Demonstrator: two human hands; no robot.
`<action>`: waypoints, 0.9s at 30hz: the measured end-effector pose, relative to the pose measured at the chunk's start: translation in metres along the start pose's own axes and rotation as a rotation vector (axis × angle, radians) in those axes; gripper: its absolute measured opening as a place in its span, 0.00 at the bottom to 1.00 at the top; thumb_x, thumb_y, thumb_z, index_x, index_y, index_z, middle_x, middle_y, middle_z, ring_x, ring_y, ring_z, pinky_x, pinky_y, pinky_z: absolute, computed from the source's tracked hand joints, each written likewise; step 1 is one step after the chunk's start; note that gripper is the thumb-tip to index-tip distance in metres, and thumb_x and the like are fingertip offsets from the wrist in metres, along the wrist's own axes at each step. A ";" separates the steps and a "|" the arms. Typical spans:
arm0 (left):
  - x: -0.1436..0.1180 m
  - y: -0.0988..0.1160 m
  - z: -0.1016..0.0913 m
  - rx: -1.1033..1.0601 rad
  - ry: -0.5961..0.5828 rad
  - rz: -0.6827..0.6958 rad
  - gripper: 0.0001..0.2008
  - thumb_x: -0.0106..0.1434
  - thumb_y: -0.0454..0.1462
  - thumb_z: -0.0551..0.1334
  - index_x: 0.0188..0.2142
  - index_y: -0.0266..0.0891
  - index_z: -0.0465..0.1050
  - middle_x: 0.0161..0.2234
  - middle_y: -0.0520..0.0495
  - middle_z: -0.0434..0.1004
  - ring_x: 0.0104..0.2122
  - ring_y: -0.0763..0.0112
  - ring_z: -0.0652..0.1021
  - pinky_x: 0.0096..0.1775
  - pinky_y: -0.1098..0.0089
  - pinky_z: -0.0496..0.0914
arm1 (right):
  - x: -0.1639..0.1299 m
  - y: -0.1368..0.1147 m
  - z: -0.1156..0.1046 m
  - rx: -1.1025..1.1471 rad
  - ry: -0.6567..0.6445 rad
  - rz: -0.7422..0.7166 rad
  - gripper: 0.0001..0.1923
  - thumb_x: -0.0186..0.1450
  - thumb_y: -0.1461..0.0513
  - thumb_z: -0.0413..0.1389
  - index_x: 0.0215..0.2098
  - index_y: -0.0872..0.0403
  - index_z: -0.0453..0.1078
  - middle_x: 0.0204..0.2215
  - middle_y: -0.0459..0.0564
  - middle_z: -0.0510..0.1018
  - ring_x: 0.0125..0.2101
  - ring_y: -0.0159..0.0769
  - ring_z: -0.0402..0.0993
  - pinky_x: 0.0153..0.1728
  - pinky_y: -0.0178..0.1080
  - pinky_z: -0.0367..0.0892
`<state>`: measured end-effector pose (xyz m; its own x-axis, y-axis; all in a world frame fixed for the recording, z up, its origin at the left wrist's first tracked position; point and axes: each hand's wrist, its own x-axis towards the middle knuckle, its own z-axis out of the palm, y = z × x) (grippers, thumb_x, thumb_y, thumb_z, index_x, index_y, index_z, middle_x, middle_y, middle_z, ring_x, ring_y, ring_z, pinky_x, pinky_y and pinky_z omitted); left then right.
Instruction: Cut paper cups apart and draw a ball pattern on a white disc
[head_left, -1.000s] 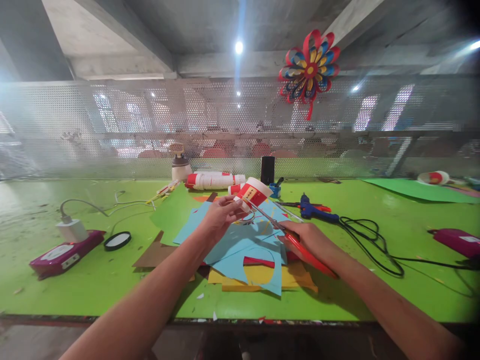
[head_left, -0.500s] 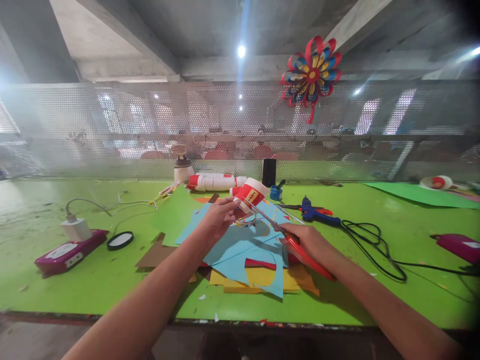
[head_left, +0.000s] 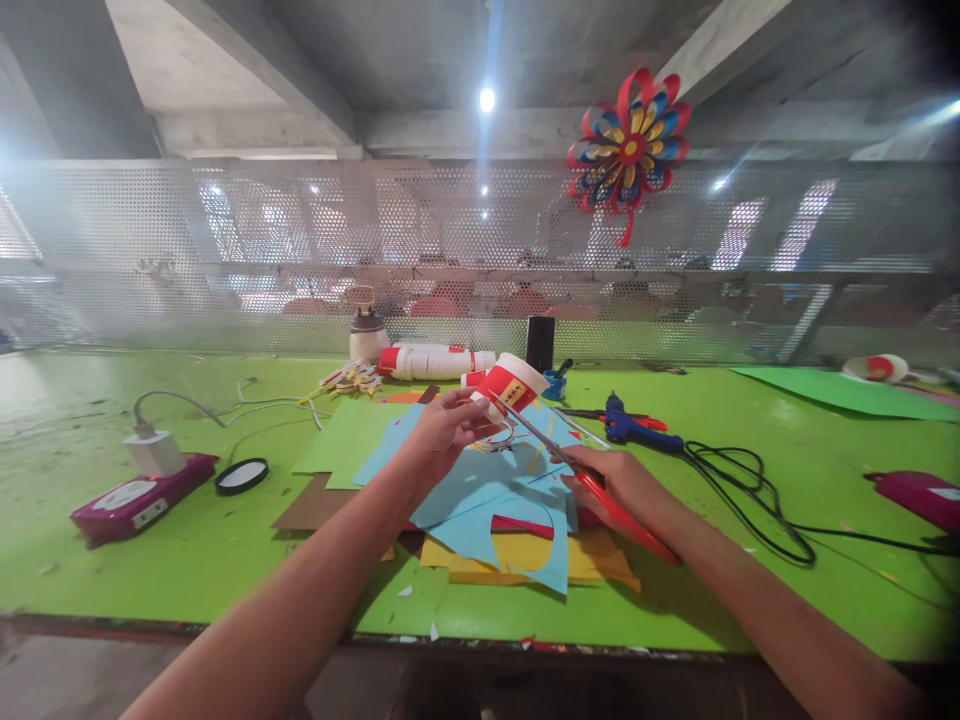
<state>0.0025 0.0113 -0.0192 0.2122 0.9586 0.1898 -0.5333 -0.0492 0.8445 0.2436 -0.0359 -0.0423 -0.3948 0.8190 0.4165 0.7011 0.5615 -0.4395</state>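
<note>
A red and white paper cup point(head_left: 513, 382) is tilted above the middle of the table, its white rim up and to the right. My left hand point(head_left: 448, 428) grips it from the left, fingers closed on its lower part. Red-handled scissors point(head_left: 600, 492) are in my right hand point(head_left: 616, 480), fingers wrapped round the handles. Their blades point up and left and meet the cup's lower edge; whether they are closed there I cannot tell. A curved white strip point(head_left: 498, 438) hangs below the cup. Under both hands lie light blue paper sheets point(head_left: 465, 500).
Yellow paper point(head_left: 480, 575), green paper point(head_left: 330, 440) and brown card point(head_left: 311, 505) lie around the blue sheets. Stacked paper cups point(head_left: 439, 362) lie behind. A blue glue gun point(head_left: 637, 430) with a black cord is at right, a purple power strip point(head_left: 150, 497) at left.
The cup in my left hand has shifted slightly right and up, with more of its side turned to view. The scissors stay at its lower edge. The camera view has moved slightly.
</note>
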 end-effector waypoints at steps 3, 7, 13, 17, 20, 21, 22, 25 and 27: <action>0.000 0.002 0.002 -0.007 -0.017 -0.012 0.10 0.54 0.30 0.69 0.37 0.32 0.74 0.37 0.37 0.80 0.34 0.62 0.81 0.45 0.57 0.74 | -0.001 0.000 0.000 -0.010 0.010 -0.015 0.17 0.63 0.58 0.51 0.43 0.57 0.76 0.35 0.54 0.83 0.33 0.46 0.79 0.34 0.40 0.71; 0.000 0.005 0.001 -0.005 -0.037 -0.024 0.07 0.53 0.30 0.69 0.34 0.30 0.76 0.36 0.37 0.80 0.33 0.63 0.80 0.43 0.60 0.74 | -0.001 -0.002 -0.001 -0.027 0.019 -0.031 0.17 0.63 0.59 0.51 0.43 0.57 0.77 0.27 0.51 0.81 0.25 0.41 0.76 0.27 0.38 0.69; 0.000 0.003 0.003 0.000 -0.017 0.031 0.10 0.52 0.30 0.70 0.35 0.31 0.77 0.35 0.39 0.80 0.34 0.62 0.80 0.43 0.60 0.73 | 0.002 -0.002 0.000 0.008 0.032 -0.054 0.17 0.63 0.60 0.51 0.44 0.55 0.77 0.36 0.52 0.84 0.33 0.46 0.80 0.34 0.40 0.73; -0.002 0.001 0.007 0.015 -0.005 0.054 0.14 0.49 0.29 0.72 0.37 0.31 0.77 0.35 0.39 0.80 0.35 0.60 0.81 0.44 0.57 0.73 | 0.004 -0.004 -0.003 0.033 0.019 -0.066 0.18 0.62 0.59 0.51 0.46 0.54 0.77 0.40 0.53 0.84 0.39 0.49 0.80 0.39 0.42 0.74; -0.003 0.001 0.008 0.028 0.000 0.058 0.15 0.48 0.29 0.72 0.37 0.31 0.76 0.35 0.38 0.81 0.35 0.59 0.81 0.44 0.57 0.72 | 0.005 -0.005 -0.004 0.037 0.012 -0.064 0.18 0.63 0.59 0.51 0.46 0.54 0.77 0.42 0.53 0.83 0.42 0.50 0.80 0.41 0.43 0.73; -0.003 0.001 0.008 0.032 0.004 0.059 0.16 0.48 0.29 0.72 0.38 0.31 0.76 0.35 0.39 0.81 0.35 0.59 0.81 0.44 0.57 0.72 | 0.005 -0.005 -0.004 0.037 0.009 -0.062 0.18 0.63 0.59 0.51 0.46 0.54 0.77 0.41 0.53 0.83 0.42 0.49 0.80 0.41 0.43 0.73; -0.003 0.001 0.008 0.036 0.008 0.061 0.16 0.47 0.29 0.73 0.38 0.31 0.76 0.35 0.39 0.81 0.35 0.60 0.81 0.44 0.58 0.72 | 0.004 -0.005 -0.004 0.038 0.006 -0.059 0.18 0.64 0.58 0.51 0.46 0.55 0.76 0.41 0.53 0.83 0.41 0.49 0.80 0.41 0.43 0.73; -0.003 0.001 0.008 0.042 0.019 0.068 0.16 0.47 0.29 0.73 0.37 0.31 0.76 0.34 0.40 0.81 0.35 0.60 0.81 0.43 0.59 0.72 | 0.003 -0.004 -0.003 0.037 0.007 -0.048 0.18 0.64 0.58 0.51 0.47 0.56 0.76 0.41 0.54 0.83 0.40 0.49 0.80 0.40 0.43 0.73; -0.003 0.001 0.009 0.042 0.020 0.071 0.16 0.47 0.30 0.73 0.37 0.32 0.76 0.33 0.41 0.81 0.35 0.61 0.80 0.42 0.59 0.72 | 0.002 -0.004 -0.001 0.033 0.011 -0.039 0.19 0.64 0.58 0.51 0.47 0.57 0.76 0.39 0.54 0.84 0.38 0.49 0.81 0.38 0.43 0.74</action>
<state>0.0086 0.0059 -0.0149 0.1584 0.9577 0.2403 -0.5112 -0.1287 0.8498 0.2413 -0.0369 -0.0389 -0.4145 0.7954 0.4422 0.6654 0.5964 -0.4490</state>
